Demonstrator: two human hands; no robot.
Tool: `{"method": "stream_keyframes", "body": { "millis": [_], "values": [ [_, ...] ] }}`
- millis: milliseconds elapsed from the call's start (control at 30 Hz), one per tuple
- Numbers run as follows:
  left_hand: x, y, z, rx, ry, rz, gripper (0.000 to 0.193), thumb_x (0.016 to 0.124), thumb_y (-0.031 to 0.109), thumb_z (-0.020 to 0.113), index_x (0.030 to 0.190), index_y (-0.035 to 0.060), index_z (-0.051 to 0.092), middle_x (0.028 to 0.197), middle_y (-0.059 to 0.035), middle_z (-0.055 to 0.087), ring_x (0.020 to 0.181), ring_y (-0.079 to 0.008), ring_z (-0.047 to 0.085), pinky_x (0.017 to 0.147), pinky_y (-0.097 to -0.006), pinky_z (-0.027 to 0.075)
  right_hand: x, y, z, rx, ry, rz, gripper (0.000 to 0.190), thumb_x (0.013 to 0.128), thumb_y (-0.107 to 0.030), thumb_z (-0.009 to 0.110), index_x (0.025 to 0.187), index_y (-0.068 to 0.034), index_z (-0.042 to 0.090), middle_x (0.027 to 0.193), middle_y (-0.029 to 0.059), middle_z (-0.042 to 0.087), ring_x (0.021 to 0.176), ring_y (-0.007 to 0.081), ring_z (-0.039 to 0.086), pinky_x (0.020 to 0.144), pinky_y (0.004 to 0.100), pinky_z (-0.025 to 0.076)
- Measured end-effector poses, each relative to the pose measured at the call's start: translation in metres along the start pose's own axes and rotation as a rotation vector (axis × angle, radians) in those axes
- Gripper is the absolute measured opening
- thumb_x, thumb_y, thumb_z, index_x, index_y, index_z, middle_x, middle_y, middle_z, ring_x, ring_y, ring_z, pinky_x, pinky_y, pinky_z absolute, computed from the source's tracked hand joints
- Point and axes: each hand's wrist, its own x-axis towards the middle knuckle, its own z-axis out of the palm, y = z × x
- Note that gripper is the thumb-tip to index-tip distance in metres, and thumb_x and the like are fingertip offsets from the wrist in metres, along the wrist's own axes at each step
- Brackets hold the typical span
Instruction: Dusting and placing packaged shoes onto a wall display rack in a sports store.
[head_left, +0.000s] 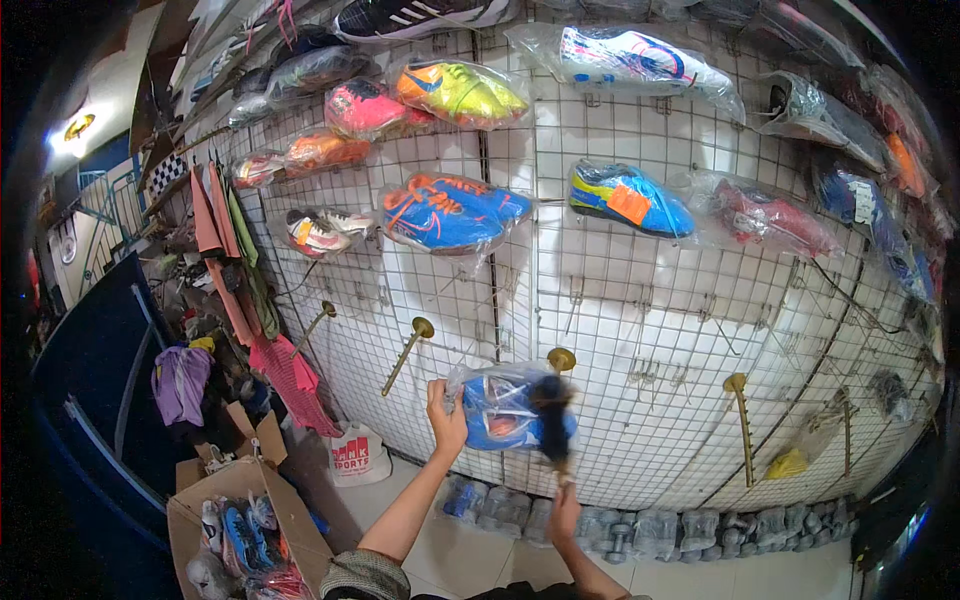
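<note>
My left hand (448, 420) grips the left end of a clear plastic bag holding a pair of blue shoes (487, 431), in front of the wire grid wall. My right hand (565, 517) holds the handle of a dark brush or duster (553, 420), blurred, its head over the right part of the bagged shoes. A brass-coloured display arm (561, 360) shows just above the bag.
More bagged shoes, such as a blue and orange pair (454, 214), hang on the wire grid (615, 315). Brass-coloured arms (407, 360) jut out. Wrapped dumbbells (619, 541) line the floor. An open cardboard box (184, 517) of shoes and a white bag (360, 457) stand left.
</note>
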Motion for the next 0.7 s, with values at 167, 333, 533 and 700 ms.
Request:
{"method": "stream_keyframes", "body": {
  "millis": [167,333,533,700],
  "values": [
    [-0.004,-0.003,0.0,-0.031,-0.005,-0.037,0.013,0.081,0.004,0.053,0.087,-0.0049,0.046,0.081,-0.018,0.044,0.074,-0.0325,0.046,0.069,-0.033,0.039,0.001,0.091,-0.022,-0.109,0.073,0.167,0.02,0.086,-0.019,0.048,0.088,0.001,0.05,0.068,0.024,0.055,0.065,0.0419,0.053,0.058,0.0468,0.039],
    [0.0,0.008,0.003,-0.106,0.066,-0.139,0.011,0.084,0.006,0.051,0.087,-0.0041,0.046,0.078,-0.0145,0.047,0.072,-0.0222,0.046,0.07,-0.0303,0.039,-0.004,0.06,-0.032,0.163,-0.027,0.189,0.024,0.088,-0.024,0.045,0.08,-0.003,0.05,0.057,0.0116,0.05,0.048,0.0243,0.05,0.044,0.0352,0.038],
    [0.013,0.017,0.017,-0.386,0.101,-0.342,0.027,0.091,0.018,0.046,0.103,-0.0059,0.048,0.095,-0.0116,0.055,0.087,-0.0177,0.05,0.081,-0.028,0.039,0.008,0.019,-0.042,0.766,-0.146,0.522,0.024,0.091,-0.029,0.04,0.077,-0.009,0.043,0.052,-0.0001,0.038,0.038,0.0086,0.037,0.034,0.0232,0.029],
    [0.014,-0.001,0.021,-0.543,0.252,-0.647,0.024,0.091,0.019,0.043,0.1,-0.0008,0.052,0.088,-0.0085,0.056,0.083,-0.0197,0.053,0.074,-0.0304,0.043,0.017,-0.026,-0.065,0.916,-0.052,0.448,0.023,0.092,-0.028,0.039,0.078,-0.01,0.04,0.054,-0.0007,0.037,0.04,0.0066,0.034,0.034,0.0216,0.026]
  ]
}}
